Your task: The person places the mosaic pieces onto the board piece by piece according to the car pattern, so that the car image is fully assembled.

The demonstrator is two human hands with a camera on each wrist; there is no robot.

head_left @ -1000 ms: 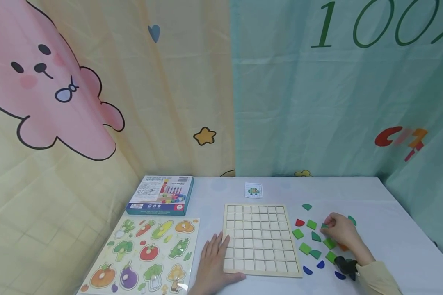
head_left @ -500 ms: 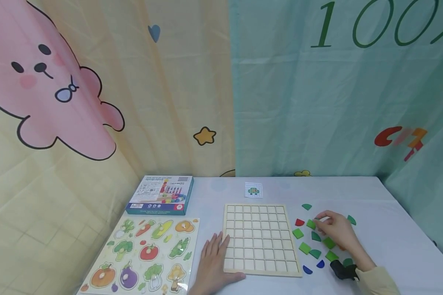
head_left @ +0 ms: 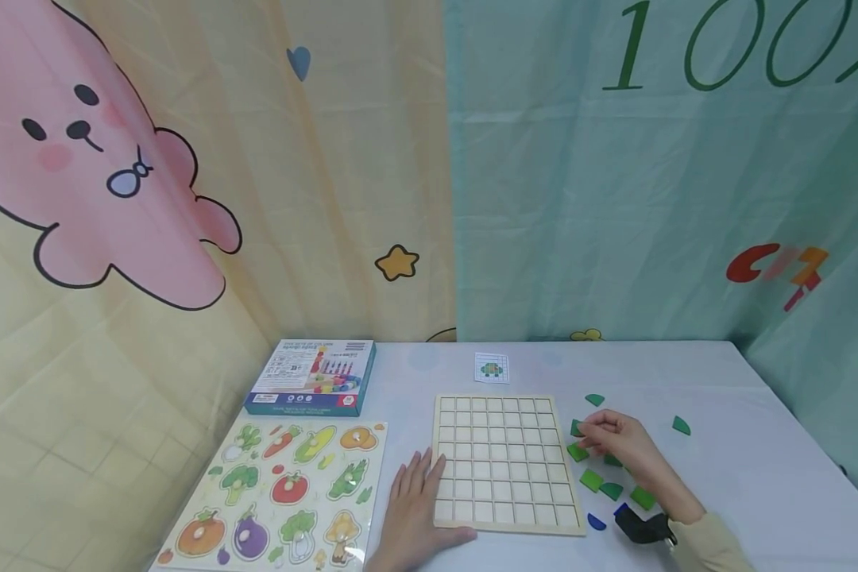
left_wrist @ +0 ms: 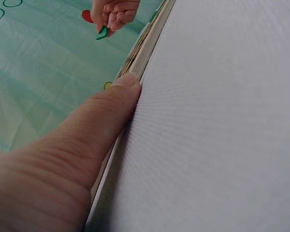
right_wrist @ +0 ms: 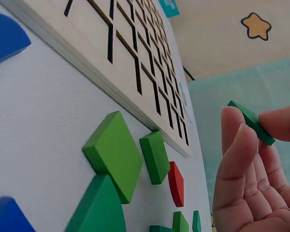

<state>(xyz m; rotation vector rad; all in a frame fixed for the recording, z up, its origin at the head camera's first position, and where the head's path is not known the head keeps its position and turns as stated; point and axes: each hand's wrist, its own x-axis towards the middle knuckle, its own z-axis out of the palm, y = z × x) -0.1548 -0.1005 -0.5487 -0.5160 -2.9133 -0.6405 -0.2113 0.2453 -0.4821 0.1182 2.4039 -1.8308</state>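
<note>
A wooden grid board (head_left: 499,469) lies on the table with its square cells bare. My left hand (head_left: 416,512) rests at its near left corner, fingers straight against the left edge. In the left wrist view, the thumb (left_wrist: 104,113) lies along the front edge. My right hand (head_left: 625,445) is raised just right of the board. Between thumb and fingertips it pinches a dark green quarter-circle block (right_wrist: 251,122), clear of the table. Beneath and around this hand lie green square blocks (right_wrist: 117,154), more dark green quarter-circles (head_left: 611,492) and a red block (right_wrist: 176,184).
A small pattern card (head_left: 491,369) lies behind the board. On the left are a vegetable picture sheet (head_left: 272,496) and a flat box (head_left: 311,380). Blue blocks (head_left: 596,522) lie near the board's front right corner. A black wrist camera (head_left: 642,526) sits at the right wrist.
My right hand has moved left toward the board, carrying the dark green quarter-circle block over the other blocks. The left hand and the board have stayed in place.
</note>
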